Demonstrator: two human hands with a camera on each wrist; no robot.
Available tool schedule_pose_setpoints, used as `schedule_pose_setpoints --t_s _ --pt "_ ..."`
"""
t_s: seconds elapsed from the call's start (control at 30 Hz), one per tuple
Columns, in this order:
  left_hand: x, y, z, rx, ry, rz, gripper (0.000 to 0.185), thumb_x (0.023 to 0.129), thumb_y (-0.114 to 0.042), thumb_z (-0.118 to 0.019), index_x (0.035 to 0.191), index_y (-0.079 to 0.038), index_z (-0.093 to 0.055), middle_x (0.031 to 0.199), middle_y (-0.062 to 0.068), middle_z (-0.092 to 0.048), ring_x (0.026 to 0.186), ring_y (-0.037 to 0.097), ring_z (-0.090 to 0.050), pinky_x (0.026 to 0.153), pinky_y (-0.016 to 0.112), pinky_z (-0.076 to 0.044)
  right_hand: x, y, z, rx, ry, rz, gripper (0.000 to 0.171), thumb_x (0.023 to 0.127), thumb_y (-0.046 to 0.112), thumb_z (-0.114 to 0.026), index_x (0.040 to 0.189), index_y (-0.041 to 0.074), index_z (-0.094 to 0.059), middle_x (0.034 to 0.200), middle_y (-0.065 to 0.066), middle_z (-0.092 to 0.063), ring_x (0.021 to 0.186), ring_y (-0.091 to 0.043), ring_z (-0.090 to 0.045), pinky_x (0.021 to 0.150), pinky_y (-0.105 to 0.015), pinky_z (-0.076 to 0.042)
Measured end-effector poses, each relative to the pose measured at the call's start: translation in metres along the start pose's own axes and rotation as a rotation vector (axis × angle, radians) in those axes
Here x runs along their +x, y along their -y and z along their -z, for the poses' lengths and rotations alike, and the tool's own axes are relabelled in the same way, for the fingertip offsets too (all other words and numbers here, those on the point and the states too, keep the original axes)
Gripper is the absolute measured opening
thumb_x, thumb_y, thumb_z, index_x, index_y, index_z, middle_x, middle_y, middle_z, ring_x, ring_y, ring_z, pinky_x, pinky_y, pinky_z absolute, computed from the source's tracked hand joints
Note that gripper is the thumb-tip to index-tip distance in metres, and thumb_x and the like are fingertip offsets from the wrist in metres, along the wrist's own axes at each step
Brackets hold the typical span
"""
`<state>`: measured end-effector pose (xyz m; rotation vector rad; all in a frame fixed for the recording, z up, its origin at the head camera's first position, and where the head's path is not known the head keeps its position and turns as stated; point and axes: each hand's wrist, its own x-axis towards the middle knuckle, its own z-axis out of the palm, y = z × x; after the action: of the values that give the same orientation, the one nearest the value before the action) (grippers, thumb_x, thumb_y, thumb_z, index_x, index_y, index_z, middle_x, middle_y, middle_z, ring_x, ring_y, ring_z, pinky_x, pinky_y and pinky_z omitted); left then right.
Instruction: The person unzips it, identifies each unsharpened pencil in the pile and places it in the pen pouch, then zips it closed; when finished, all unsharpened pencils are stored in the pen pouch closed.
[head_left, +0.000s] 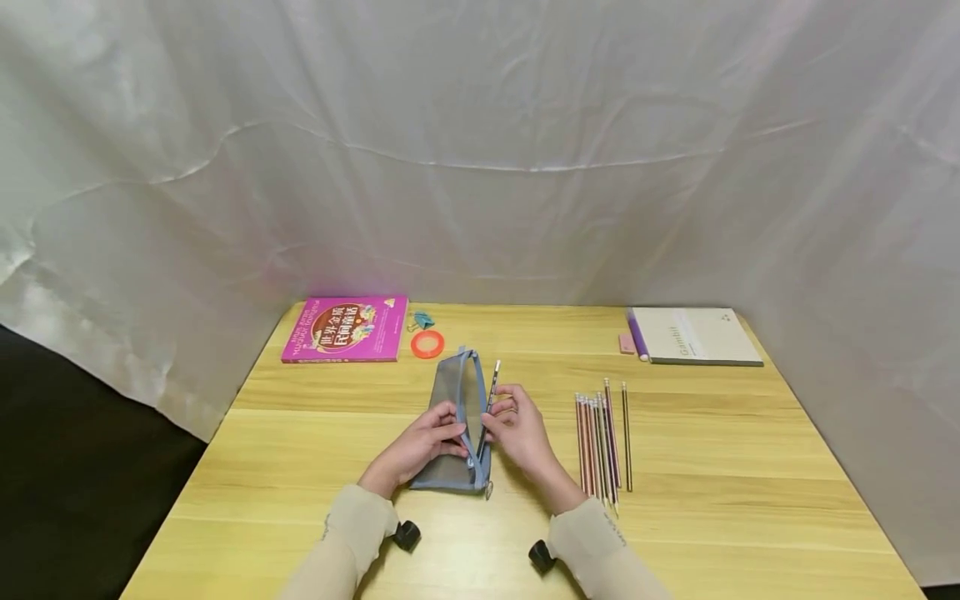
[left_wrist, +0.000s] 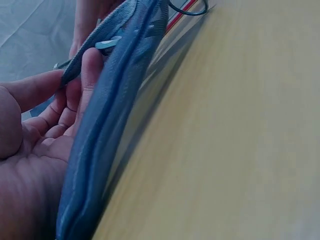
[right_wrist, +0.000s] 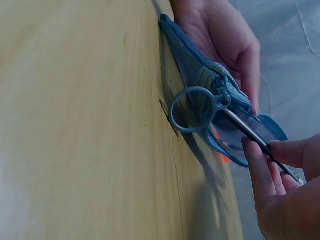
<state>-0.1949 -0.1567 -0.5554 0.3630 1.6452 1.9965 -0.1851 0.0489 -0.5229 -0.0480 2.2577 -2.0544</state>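
1. At the far left of the wooden table (head_left: pixel 315 433) lies a pink book (head_left: pixel 347 328), with a teal binder clip (head_left: pixel 423 320) and an orange tape roll (head_left: pixel 427 343) just to its right. None of these is touched.

2. The left hand (head_left: pixel 420 446) rests on the grey-blue pencil case (head_left: pixel 456 400), which lies flat at the middle of the table with its long side running away from the person. The fingertips (left_wrist: pixel 92 62) curl over the upper lip of the zip opening and pinch it back, so the mouth stands open.

3. The case looks like soft, light mesh fabric that sags and folds. It would likely collapse if taken by the middle, so the stiffer zip edge is the sensible place to hold it. A metal ring (right_wrist: pixel 192 110) hangs from the zip pull at the near end.

4. The right hand (head_left: pixel 517 425) pinches a dark pencil (head_left: pixel 489 404) between thumb and fingers (right_wrist: pixel 257 165). The lower end of the pencil sits in the case mouth and the upper end sticks out beyond it. The pencil is thin, rigid, light and smooth, and is best gripped near the middle of its shaft.

5. To the right lies a row of pencils (head_left: pixel 600 442) side by side, near that hand but apart from it.

6. Farthest right, at the back, sit a pink eraser (head_left: pixel 627 343), a purple pen (head_left: pixel 638 337) and a white notebook (head_left: pixel 701 335).
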Motion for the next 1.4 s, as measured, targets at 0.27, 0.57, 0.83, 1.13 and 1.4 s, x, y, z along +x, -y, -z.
schedule_pose_setpoints --t_s 0.27,0.57,0.83,1.13,1.4 --pt "0.004 -0.003 -0.008 0.022 -0.038 -0.015 0.01 0.108 -0.011 -0.05 0.115 -0.004 -0.047 0.108 0.007 -0.059 0.09 0.017 -0.068 0.085 0.032 -0.061 0.003 0.002 -0.005 -0.119 0.007 0.033 0.044 0.093 -0.004 -0.071 0.135 -0.001 -0.057 0.101 -0.017 -0.064 0.073 -0.018 -0.069 0.062 -0.033 -0.064" --pt "0.006 -0.004 -0.01 0.003 -0.037 -0.03 0.011 0.108 -0.012 -0.05 0.115 -0.004 -0.047 0.114 0.007 -0.063 0.094 0.018 -0.071 0.084 0.032 -0.061 0.005 0.001 -0.005 -0.151 0.019 0.076 0.045 0.092 -0.004 -0.073 0.136 -0.001 -0.061 0.1 -0.017 -0.067 0.07 -0.02 -0.07 0.057 -0.033 -0.063" --pt "0.007 -0.005 -0.011 0.002 -0.03 -0.046 0.008 0.108 -0.011 -0.049 0.114 -0.005 -0.047 0.112 0.006 -0.064 0.094 0.018 -0.071 0.083 0.031 -0.061 0.007 0.001 -0.005 -0.169 0.035 0.113 0.044 0.092 -0.004 -0.073 0.135 -0.001 -0.063 0.099 -0.017 -0.067 0.071 -0.02 -0.07 0.059 -0.033 -0.064" --pt "0.007 -0.004 -0.012 -0.006 -0.05 -0.065 0.018 0.108 -0.012 -0.05 0.119 0.001 -0.044 0.113 0.008 -0.062 0.09 0.016 -0.07 0.082 0.03 -0.06 0.009 -0.003 -0.005 -0.175 0.02 0.054 0.044 0.093 -0.002 -0.073 0.135 -0.005 -0.061 0.099 -0.017 -0.068 0.072 -0.018 -0.071 0.061 -0.031 -0.064" --pt "0.008 -0.005 -0.011 0.016 -0.039 -0.057 0.02 0.108 -0.012 -0.05 0.12 0.002 -0.043 0.106 0.006 -0.058 0.086 0.016 -0.066 0.081 0.03 -0.061 0.004 0.006 0.004 -0.124 0.031 0.017 0.046 0.095 -0.002 -0.07 0.139 -0.005 -0.057 0.105 -0.018 -0.068 0.077 -0.026 -0.075 0.067 -0.034 -0.065"
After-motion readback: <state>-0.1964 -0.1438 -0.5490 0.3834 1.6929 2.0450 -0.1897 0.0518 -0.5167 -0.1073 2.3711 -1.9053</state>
